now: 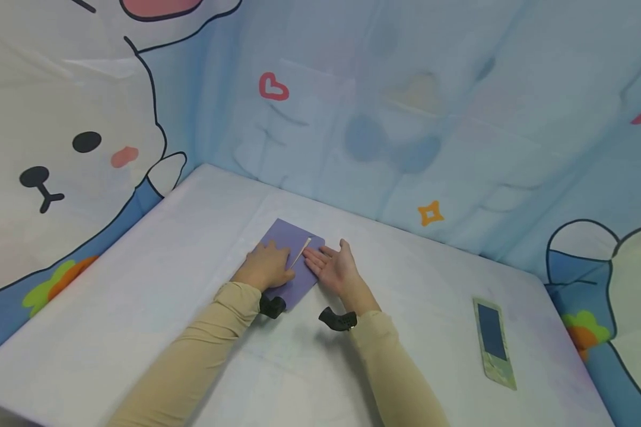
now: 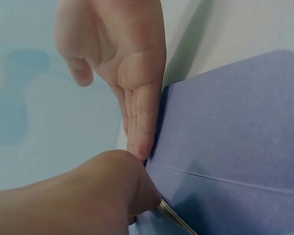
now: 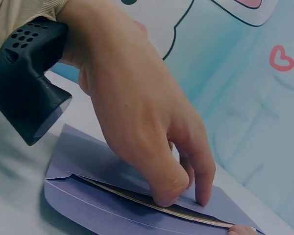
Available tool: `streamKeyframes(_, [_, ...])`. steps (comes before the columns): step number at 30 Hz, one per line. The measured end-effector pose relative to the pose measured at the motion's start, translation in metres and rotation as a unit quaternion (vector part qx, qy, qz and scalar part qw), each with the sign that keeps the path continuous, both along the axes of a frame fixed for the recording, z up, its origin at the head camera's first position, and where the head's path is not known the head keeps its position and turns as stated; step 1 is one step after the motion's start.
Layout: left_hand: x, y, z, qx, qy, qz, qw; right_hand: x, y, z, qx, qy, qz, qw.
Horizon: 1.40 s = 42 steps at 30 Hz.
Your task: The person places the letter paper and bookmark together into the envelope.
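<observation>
A purple envelope [image 1: 305, 285] lies on the white table, its flap folded out toward the right. Spread over its body is my left hand [image 1: 267, 265], fingertips pressing down and the thumb at the mouth. The mouth gapes a little, showing a thin cream strip [image 3: 137, 197] inside. My right hand [image 1: 338, 271] is turned palm up with fingers extended, their tips right at the far end of the mouth. In the left wrist view the right hand [image 2: 132, 68] stands along the envelope's edge, and the left thumb [image 2: 144, 191] covers part of the opening.
At the table's right side lies a pale green card [image 1: 498, 369] with a dark rectangular panel [image 1: 492, 332]. A blue cartoon-print curtain [image 1: 320, 136] hangs behind the table [image 1: 219, 201]. Black wrist cameras [image 1: 338, 319] sit under both wrists.
</observation>
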State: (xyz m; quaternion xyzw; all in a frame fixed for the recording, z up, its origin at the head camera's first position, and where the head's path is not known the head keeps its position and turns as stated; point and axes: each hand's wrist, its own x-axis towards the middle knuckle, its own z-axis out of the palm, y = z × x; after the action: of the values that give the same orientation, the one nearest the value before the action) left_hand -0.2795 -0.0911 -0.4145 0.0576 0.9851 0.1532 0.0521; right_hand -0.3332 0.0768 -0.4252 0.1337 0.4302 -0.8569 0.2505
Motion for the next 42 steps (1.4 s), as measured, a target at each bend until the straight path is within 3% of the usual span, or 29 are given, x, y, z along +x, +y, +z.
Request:
streamKeyframes(16, [0.005,0.006,0.003,0.010,-0.009,-0.010,0.9999,-0.008,0.004,0.000,0.018,0.010,-0.017,1.000])
streamKeyframes(22, [0.007,0.007,0.004,0.009,-0.017,-0.013,0.9997,-0.005,0.005,-0.002,0.027,0.015,0.002,1.000])
streamKeyframes(30, [0.004,-0.002,0.009,0.007,-0.022,-0.014,0.9996,0.011,-0.002,0.000,0.017,0.021,0.052,0.998])
streamKeyframes(42, [0.003,-0.005,0.007,0.018,-0.033,-0.033,0.9987,0.057,-0.007,-0.004,0.003,0.025,0.131,0.991])
